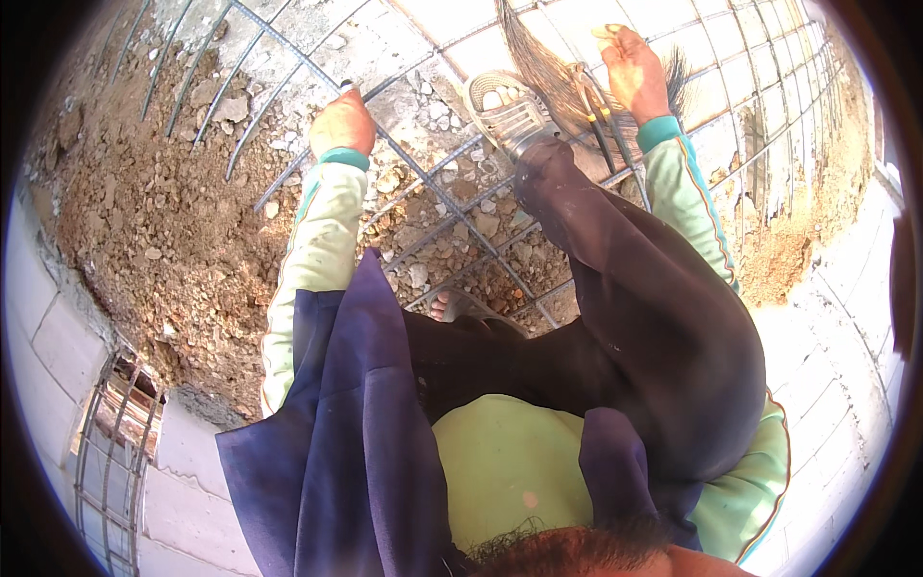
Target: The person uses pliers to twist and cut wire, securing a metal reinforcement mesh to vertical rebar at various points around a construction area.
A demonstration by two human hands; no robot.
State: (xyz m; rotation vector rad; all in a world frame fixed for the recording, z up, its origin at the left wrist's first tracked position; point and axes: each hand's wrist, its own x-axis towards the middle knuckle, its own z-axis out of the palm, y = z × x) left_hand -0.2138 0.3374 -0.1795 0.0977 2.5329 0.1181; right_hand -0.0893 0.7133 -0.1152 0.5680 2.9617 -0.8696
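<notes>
My left hand (pixel 343 125) is closed in a fist beside a crossing of the steel rebar grid (pixel 428 181). A small dark tip shows at its top, but what it grips is hidden. Further right, my right hand (pixel 635 77) is raised over the grid with bent fingers drawn together; whatever they may pinch is too small to name. Just left of that hand, a pair of pincers (pixel 598 115) with dark and yellow handles leans over the bars. Behind the pincers lies a bundle of thin, dark bristles (pixel 538 62), like a broom head.
My sandalled foot (pixel 508 108) rests on the grid; the other foot (pixel 450 306) is lower down among stones. Loose brown soil and rubble (pixel 173 231) lie left. Pale block walls (pixel 192 442) stand at both sides, with another rebar cage (pixel 113 462) at lower left.
</notes>
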